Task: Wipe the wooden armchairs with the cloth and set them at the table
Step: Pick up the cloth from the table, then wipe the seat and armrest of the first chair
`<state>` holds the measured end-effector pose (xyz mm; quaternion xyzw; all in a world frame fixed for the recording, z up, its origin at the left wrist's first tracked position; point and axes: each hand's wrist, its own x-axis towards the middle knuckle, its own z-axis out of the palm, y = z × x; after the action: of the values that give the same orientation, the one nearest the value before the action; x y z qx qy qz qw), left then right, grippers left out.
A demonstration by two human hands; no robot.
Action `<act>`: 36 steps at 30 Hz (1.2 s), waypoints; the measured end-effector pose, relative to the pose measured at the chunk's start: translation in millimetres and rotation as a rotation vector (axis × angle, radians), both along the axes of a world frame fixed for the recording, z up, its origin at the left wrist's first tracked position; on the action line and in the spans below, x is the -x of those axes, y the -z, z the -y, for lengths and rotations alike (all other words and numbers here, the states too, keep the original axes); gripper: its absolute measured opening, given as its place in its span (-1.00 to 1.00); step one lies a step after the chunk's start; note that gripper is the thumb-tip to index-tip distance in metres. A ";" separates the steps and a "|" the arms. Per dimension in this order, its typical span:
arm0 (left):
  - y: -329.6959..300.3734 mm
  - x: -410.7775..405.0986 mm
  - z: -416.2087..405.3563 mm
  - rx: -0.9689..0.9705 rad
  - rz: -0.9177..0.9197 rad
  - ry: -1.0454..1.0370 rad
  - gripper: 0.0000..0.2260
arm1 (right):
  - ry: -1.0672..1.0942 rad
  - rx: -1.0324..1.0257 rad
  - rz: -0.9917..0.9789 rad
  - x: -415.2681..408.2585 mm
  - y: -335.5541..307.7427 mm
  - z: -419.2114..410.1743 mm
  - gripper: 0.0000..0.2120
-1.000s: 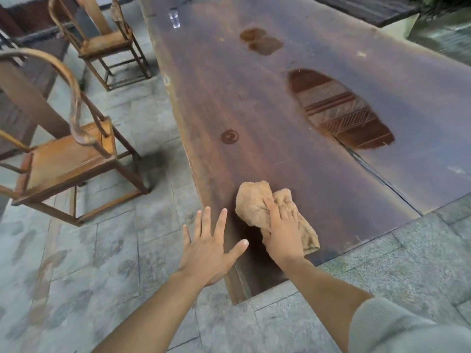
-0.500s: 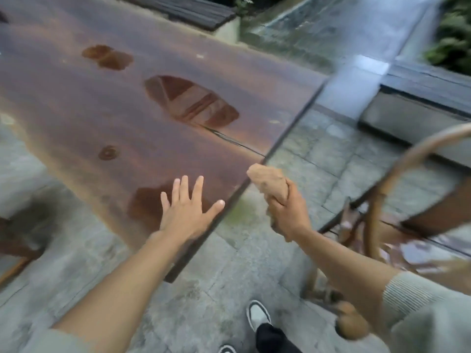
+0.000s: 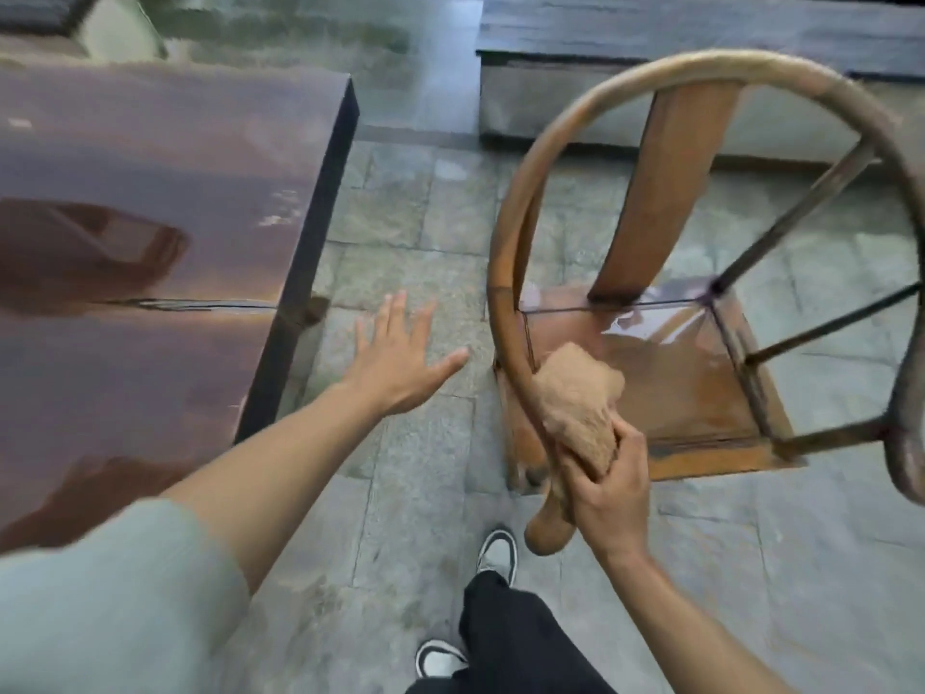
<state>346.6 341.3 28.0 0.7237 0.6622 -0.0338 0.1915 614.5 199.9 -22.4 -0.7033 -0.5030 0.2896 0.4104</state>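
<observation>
Two shoes (image 3: pixel 495 552) and a dark trouser leg (image 3: pixel 515 638) are seen nearest, on the stone floor (image 3: pixel 410 493). The cloth (image 3: pixel 580 403) is held in the right hand (image 3: pixel 608 498), with the fingers (image 3: pixel 588 480) curled round its lower end. The rest of the cloth is bunched up above the fingers, against the chair (image 3: pixel 665 373) arm rail. The rail's end is touched by the same hand. The left hand (image 3: pixel 400 355) is held over the floor, fingers spread wide, nothing in it. The counter (image 3: pixel 150 167) is seen to the left, apart from the chair.
</observation>
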 end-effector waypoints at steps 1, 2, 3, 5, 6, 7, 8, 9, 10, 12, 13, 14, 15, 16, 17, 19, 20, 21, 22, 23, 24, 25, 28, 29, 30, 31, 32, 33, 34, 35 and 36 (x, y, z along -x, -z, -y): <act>3.1 -11.9 -15.6 -0.056 -0.025 0.078 -0.16 | -0.002 0.043 0.015 -4.0 12.8 9.7 -0.39; 6.6 -26.8 -32.5 -0.122 -0.059 0.182 -0.19 | -0.004 0.102 0.028 -7.4 28.7 20.1 -0.40; 10.6 -41.0 -47.0 -0.206 -0.083 0.292 -0.23 | -0.012 0.171 0.040 -8.0 41.0 28.4 -0.42; 15.6 -61.1 -65.4 -0.346 -0.133 0.511 -0.31 | 0.018 0.279 -0.009 -1.2 60.7 44.9 -0.45; 20.5 -72.0 -75.4 -0.378 -0.181 0.652 -0.33 | 0.078 0.314 -0.061 1.9 72.1 52.3 -0.43; 22.7 -74.7 -82.3 -0.402 -0.241 0.777 -0.34 | 0.141 0.345 -0.117 7.8 78.4 56.7 -0.39; 26.4 -80.2 -93.1 -0.394 -0.297 0.892 -0.32 | 0.215 0.378 -0.181 14.9 84.0 57.8 -0.35; 28.3 -82.9 -102.7 -0.369 -0.336 0.965 -0.28 | 0.276 0.412 -0.227 21.5 88.5 56.6 -0.32; 27.8 -83.0 -112.2 -0.342 -0.368 1.013 -0.24 | 0.317 0.436 -0.261 26.5 92.3 52.4 -0.28; 29.8 -83.1 -137.3 -0.329 -0.392 1.155 -0.24 | 0.408 0.465 -0.260 34.3 100.5 43.3 -0.22; 32.0 -81.5 -151.6 -0.371 -0.377 1.238 -0.28 | 0.442 0.478 -0.228 37.7 102.0 37.4 -0.22; 32.6 -79.6 -165.8 -0.421 -0.344 1.313 -0.35 | 0.470 0.498 -0.180 40.9 102.2 32.0 -0.24; 32.1 -78.3 -180.7 -0.465 -0.284 1.367 -0.41 | 0.482 0.512 -0.122 43.6 101.4 25.5 -0.25; 29.6 -78.9 -198.9 -0.514 -0.200 1.394 -0.45 | 0.493 0.504 -0.061 48.6 97.4 15.0 -0.26; 25.6 -80.7 -214.4 -0.568 -0.125 1.390 -0.49 | 0.473 0.478 -0.002 51.3 90.2 0.7 -0.27; 12.3 -82.8 -246.5 -0.609 -0.089 1.394 -0.55 | 0.311 0.415 0.100 64.0 68.0 -50.8 -0.24; 7.6 -84.5 -259.8 -0.618 -0.107 1.411 -0.57 | 0.203 0.379 0.146 72.6 56.1 -82.8 -0.24; -1.1 -88.6 -278.4 -0.638 -0.125 1.436 -0.58 | 0.135 0.337 0.194 84.3 42.4 -122.5 -0.24; -4.8 -90.0 -289.3 -0.645 -0.151 1.433 -0.58 | 0.110 0.313 0.212 97.9 33.2 -155.2 -0.22; -9.1 -91.2 -301.0 -0.649 -0.154 1.406 -0.58 | 0.149 0.280 0.211 111.4 22.7 -186.0 -0.20; -14.2 -90.5 -315.0 -0.647 -0.129 1.373 -0.57 | 0.228 0.248 0.206 124.6 13.0 -212.1 -0.17; -18.0 -89.8 -324.9 -0.643 -0.100 1.335 -0.56 | 0.303 0.234 0.201 133.9 6.5 -226.5 -0.15; -30.6 -94.0 -348.2 -0.657 -0.042 1.290 -0.53 | 0.364 0.232 0.217 143.8 3.3 -227.4 -0.11; -35.1 -99.5 -354.9 -0.638 -0.050 1.284 -0.51 | 0.359 0.247 0.212 139.1 4.7 -223.0 -0.08; -37.7 -105.5 -358.3 -0.618 -0.063 1.283 -0.50 | 0.346 0.259 0.212 134.0 6.7 -216.3 -0.06; -39.5 -112.9 -361.2 -0.598 -0.080 1.280 -0.48 | 0.330 0.259 0.221 130.4 9.2 -208.7 -0.04; -40.4 -121.9 -366.1 -0.581 -0.095 1.280 -0.47 | 0.307 0.253 0.236 127.2 10.9 -202.3 -0.06; -41.1 -134.4 -371.9 -0.566 -0.107 1.280 -0.46 | 0.280 0.240 0.260 121.3 13.7 -196.0 -0.09; -41.8 -138.9 -377.7 -0.565 -0.116 1.281 -0.45 | 0.251 0.221 0.285 121.6 14.6 -190.0 -0.13; -42.1 -145.2 -385.3 -0.565 -0.117 1.291 -0.42 | 0.230 0.210 0.303 120.9 16.1 -185.7 -0.16; -43.4 -153.0 -393.4 -0.566 -0.110 1.302 -0.39 | 0.218 0.230 0.289 118.0 16.9 -184.7 -0.18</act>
<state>499.5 734.7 71.4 0.9914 0.0876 -0.0047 -0.0966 496.5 384.6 -39.2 -0.8300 -0.4411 0.1949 0.2801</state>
